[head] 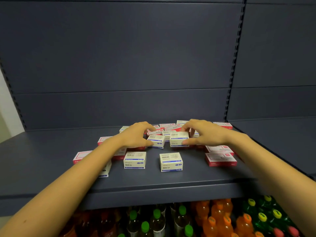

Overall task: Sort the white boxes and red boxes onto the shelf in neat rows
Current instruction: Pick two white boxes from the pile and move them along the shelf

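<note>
Shelf [171,183]: dark blue-grey metal.
White boxes [134,159]: two side by side, frontmost.
Red boxes [220,159]: left and right of white boxes.
Mixed heap [168,128]: behind white boxes.

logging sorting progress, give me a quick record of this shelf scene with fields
left grip: holds left white box
right grip: holds right white box
front white boxes: two side by side, apart, near the shelf edge
red boxes: scattered left, right and behind, unsorted
shelf: dark grey
below: bottles, green and orange caps
</note>
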A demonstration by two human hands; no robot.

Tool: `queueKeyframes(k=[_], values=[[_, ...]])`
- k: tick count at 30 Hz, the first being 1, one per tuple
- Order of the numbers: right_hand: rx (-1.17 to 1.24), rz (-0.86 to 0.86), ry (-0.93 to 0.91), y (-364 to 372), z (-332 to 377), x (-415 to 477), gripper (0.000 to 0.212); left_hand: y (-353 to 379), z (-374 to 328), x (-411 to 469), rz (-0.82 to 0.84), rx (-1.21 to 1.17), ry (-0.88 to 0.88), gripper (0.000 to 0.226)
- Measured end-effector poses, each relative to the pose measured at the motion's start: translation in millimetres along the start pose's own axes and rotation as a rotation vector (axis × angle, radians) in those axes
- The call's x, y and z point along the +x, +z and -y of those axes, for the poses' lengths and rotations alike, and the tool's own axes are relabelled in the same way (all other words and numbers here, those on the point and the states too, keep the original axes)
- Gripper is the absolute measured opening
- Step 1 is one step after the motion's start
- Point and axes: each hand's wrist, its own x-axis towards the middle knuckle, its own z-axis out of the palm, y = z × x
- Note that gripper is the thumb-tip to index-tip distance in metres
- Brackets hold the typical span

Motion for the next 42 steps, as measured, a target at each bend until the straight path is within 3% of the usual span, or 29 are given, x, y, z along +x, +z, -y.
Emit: queueKeyframes(k=[9, 15, 26, 42], values=[[0.08, -0.137, 0.093, -4.2, -24.9, -22.4, 0.041, -2.4, -1.5, 15.6, 0.136, 0.062, 0.043, 0.046], [0.096, -0.213, 0.17, -16.8, -44.8, -57.0, 0.034, -20.8, -28.8, 16.1, -0.019, 0.052, 0.128, 0.04], [0.077, -0.28, 0.282, -48.0, -118.3, -157.7, 0.038, 8.6, -171.3, 46.7, -0.06, -0.028, 0.341, 0.04], [0.095, -0.227, 0.332, -96.2, -277.4, -319.3, 0.037, 113.5, -375.2, 98.2, -0.049, -0.111, 0.335, 0.037]])
